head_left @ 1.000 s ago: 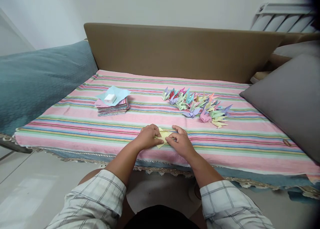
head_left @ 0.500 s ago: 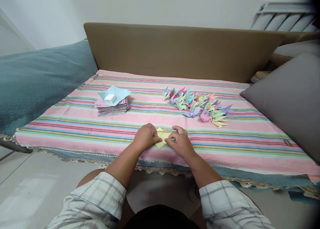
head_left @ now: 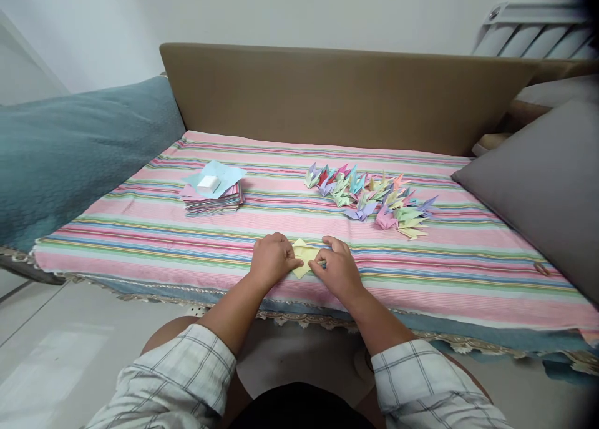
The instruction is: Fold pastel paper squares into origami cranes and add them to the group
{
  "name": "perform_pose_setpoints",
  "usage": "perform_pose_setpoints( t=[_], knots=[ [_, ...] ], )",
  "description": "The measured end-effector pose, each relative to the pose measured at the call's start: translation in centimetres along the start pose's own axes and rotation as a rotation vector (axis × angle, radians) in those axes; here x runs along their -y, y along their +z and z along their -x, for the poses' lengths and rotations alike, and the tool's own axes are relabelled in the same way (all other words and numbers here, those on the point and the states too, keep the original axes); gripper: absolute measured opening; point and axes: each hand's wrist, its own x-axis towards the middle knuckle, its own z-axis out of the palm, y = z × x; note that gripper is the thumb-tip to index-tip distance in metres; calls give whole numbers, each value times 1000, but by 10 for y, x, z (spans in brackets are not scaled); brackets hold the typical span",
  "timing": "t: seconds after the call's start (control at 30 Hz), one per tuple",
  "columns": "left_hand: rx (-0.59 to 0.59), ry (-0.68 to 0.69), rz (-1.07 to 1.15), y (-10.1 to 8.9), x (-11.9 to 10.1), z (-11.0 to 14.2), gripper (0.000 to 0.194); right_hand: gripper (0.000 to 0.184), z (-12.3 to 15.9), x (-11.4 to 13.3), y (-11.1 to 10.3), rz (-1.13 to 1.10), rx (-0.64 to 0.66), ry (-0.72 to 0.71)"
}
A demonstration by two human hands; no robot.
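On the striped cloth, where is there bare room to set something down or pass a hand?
Bare striped cloth lies between paper stack and folded birds, between stack and teal cover, and between birds and grey cushion, save a small brown item. It is crowded among the birds, and where left hand and right hand hold yellow paper.

The left sleeve (head_left: 163,385) and right sleeve (head_left: 437,388) are white cloth with thin, dark crossing lines that make large squares. Well back from the fingers (head_left: 284,246), each ends around the forearm in a broad, folded cuff (head_left: 213,354). The loose cloth creases behind it. Farther back from the fingers, between the sleeves, plain black clothing (head_left: 299,410) shows a rounded edge.
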Motion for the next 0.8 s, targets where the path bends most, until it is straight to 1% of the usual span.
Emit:
perform_pose_setpoints(
  t=[0.13,0.27,0.43,0.63,0.8],
  knots=[
    [-34,-68,91,0,5,6,15,13,1,0,-1,29,1,-23],
    [3,-123,166,-5,12,8,11,15,2,2,-3,47,-4,-30],
    [-15,-204,116,-9,18,7,13,12,2,2,-2,42,-18,-35],
    [-27,-188,66,-8,17,8,17,11,1,0,0,51,-19,-38],
    [5,-188,53,-12,23,5,13,10,0,0,0,47,-10,-27]
  ],
)
